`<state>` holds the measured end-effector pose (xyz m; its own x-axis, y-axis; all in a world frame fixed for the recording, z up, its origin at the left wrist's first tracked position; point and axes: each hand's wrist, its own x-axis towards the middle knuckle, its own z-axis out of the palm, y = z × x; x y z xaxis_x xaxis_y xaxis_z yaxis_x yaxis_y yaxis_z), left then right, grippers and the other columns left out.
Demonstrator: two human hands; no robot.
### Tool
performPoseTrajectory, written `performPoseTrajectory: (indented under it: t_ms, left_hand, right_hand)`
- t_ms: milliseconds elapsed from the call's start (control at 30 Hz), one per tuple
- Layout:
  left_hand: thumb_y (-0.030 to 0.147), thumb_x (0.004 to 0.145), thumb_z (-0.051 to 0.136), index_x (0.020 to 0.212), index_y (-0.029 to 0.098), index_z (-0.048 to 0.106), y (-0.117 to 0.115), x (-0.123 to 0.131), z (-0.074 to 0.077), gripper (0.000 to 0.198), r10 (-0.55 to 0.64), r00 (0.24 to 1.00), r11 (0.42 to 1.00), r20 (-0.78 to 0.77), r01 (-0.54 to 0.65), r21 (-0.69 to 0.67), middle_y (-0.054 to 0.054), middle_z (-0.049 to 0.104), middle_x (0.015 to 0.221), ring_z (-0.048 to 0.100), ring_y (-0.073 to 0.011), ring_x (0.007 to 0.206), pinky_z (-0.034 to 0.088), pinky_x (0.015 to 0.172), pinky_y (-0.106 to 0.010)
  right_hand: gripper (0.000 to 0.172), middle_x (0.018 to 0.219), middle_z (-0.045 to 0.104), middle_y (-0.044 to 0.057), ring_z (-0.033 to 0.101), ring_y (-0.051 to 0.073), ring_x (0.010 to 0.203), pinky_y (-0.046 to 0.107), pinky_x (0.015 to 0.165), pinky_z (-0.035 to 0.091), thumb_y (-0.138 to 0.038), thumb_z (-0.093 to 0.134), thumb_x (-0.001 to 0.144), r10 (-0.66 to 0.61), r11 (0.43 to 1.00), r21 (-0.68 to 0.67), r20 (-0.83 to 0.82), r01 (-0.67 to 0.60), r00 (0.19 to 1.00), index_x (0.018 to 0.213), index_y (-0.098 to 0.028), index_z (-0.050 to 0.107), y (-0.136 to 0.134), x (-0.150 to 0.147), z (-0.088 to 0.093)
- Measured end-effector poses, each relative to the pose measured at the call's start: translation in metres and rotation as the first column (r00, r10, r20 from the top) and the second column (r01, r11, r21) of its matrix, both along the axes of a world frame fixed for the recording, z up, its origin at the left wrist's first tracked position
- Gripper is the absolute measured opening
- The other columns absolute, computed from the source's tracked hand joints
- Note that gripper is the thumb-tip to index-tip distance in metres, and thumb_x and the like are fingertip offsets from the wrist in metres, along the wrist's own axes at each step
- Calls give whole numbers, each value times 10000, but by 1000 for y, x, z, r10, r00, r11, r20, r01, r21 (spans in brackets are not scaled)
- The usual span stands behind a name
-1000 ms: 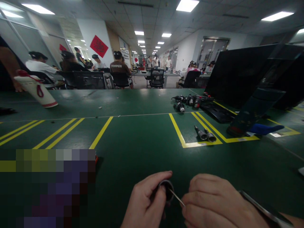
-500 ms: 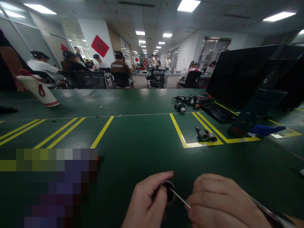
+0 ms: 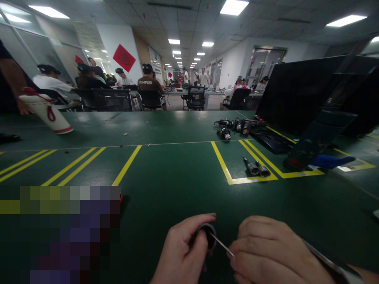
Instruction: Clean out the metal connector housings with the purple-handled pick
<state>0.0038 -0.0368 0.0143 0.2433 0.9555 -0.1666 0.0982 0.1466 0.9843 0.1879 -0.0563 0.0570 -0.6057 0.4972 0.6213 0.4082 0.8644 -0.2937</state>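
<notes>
At the bottom edge, my left hand (image 3: 180, 252) is closed around a small dark round part (image 3: 209, 233) with a metal rim, held between thumb and fingers. My right hand (image 3: 272, 252) is closed on a thin metal tool (image 3: 220, 243) whose tip reaches into the open end of the round part. A dark strip with a shiny edge (image 3: 331, 260) lies along my right wrist. Both hands hover just above the green table mat (image 3: 177, 177).
Two small metal cylinders (image 3: 257, 169) lie in a yellow-marked box, more dark parts (image 3: 233, 126) farther back. A black monitor (image 3: 310, 90) with a blue item (image 3: 331, 161) stands right. A white cup (image 3: 47, 112) sits far left. Seated people fill the background.
My right hand drew the thin tool slightly to the right and then came back toward the round part. My left hand has barely moved.
</notes>
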Motion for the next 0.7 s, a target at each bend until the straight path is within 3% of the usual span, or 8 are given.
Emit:
performPoseTrajectory:
  t_ms: [67, 167, 300, 433, 700]
  left_hand:
    - [245, 787, 547, 951, 165, 732, 7, 0, 3, 260, 37, 999, 998, 38, -35, -51, -9, 609, 601, 574, -139, 510, 459, 415, -201]
    - [215, 795, 535, 913, 146, 716, 17, 0, 5, 226, 162, 979, 983, 123, -149, -109, -48, 672, 739, 637, -172, 622, 507, 487, -238]
    - [179, 785, 568, 977, 141, 675, 28, -2, 3, 223, 313, 919, 948, 239, -286, -143, -83, 687, 984, 677, -208, 773, 550, 626, -296]
    - [144, 784, 576, 1036, 126, 645, 30, -4, -1, 262, 355, 889, 933, 291, -315, -175, -92, 685, 1031, 683, -217, 815, 553, 672, -312]
    - [119, 784, 571, 1017, 132, 661, 28, -1, 5, 250, 346, 892, 933, 291, -294, -207, -78, 711, 1005, 696, -244, 848, 557, 690, -339]
  right_hand:
    - [137, 643, 681, 32, 631, 155, 593, 281, 583, 497, -143, 492, 921, 11, 999, -51, -119, -17, 993, 896, -164, 625, 4, 4, 4]
    - [154, 616, 637, 20, 602, 140, 554, 266, 524, 467, -153, 493, 884, -110, 961, -275, -285, 28, 952, 806, -178, 624, 14, 9, 2]
    - [166, 600, 642, 18, 610, 141, 550, 258, 522, 477, -241, 540, 862, -257, 828, -549, -195, 111, 947, 739, -164, 620, 34, 8, -17]
    - [196, 588, 632, 20, 609, 151, 545, 269, 526, 475, -263, 519, 847, -240, 795, -596, -133, 116, 962, 719, -157, 623, 44, 3, -30]
    - [173, 617, 630, 28, 591, 155, 565, 279, 539, 448, -255, 544, 822, -228, 746, -657, -98, 109, 969, 722, -150, 638, 41, 2, -32]
